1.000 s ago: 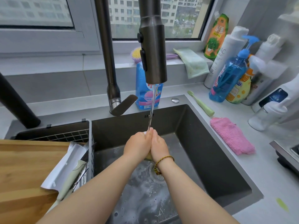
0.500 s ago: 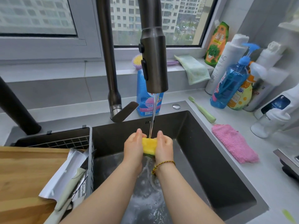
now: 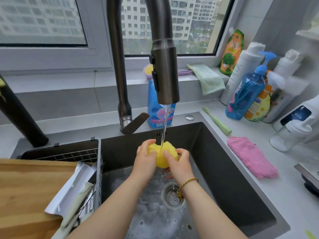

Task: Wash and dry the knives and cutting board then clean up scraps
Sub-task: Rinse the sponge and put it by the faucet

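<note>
Yellow sponge (image 3: pixel 162 157) gripped between my left hand (image 3: pixel 145 163) and my right hand (image 3: pixel 179 166), the fingers of both curled round it, above the sink (image 3: pixel 224 169) and under the water stream (image 3: pixel 164 126) from the faucet (image 3: pixel 165 75). Wooden cutting board (image 3: pixel 25 187) lies over the sink's left end; a knife (image 3: pixel 69 192) leans in the wire rack (image 3: pixel 72 155) just beside it.

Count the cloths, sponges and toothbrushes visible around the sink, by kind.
Cloths: 2 (green cloth, pink cloth)
Sponges: 1 (yellow sponge)
Toothbrushes: 1 (green toothbrush)
Total: 4
</note>
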Demonstrator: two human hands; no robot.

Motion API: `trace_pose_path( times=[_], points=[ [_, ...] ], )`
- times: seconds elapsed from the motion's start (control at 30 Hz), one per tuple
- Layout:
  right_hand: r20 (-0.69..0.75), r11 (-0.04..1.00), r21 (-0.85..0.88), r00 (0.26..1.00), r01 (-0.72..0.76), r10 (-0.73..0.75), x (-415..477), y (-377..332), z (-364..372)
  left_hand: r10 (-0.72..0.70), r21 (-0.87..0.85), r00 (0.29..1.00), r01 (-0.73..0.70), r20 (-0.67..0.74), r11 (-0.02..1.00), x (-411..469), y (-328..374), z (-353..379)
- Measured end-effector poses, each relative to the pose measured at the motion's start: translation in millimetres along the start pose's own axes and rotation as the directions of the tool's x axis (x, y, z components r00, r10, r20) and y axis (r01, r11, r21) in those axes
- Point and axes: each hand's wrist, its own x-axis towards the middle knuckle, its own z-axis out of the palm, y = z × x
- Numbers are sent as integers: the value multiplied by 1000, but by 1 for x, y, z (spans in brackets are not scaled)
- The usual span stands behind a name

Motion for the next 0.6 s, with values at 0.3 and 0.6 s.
trace_pose_path(
  times=[0.3,0.6],
  points=[
    [98,993,-93,993,78,-68,-1,2,17,-80,65,997,80,-12,995,0,-4,7],
    [-26,997,-34,998,64,-65,2,-7,30,-255,-230,958,220,-133,948,6,0,6]
  ],
)
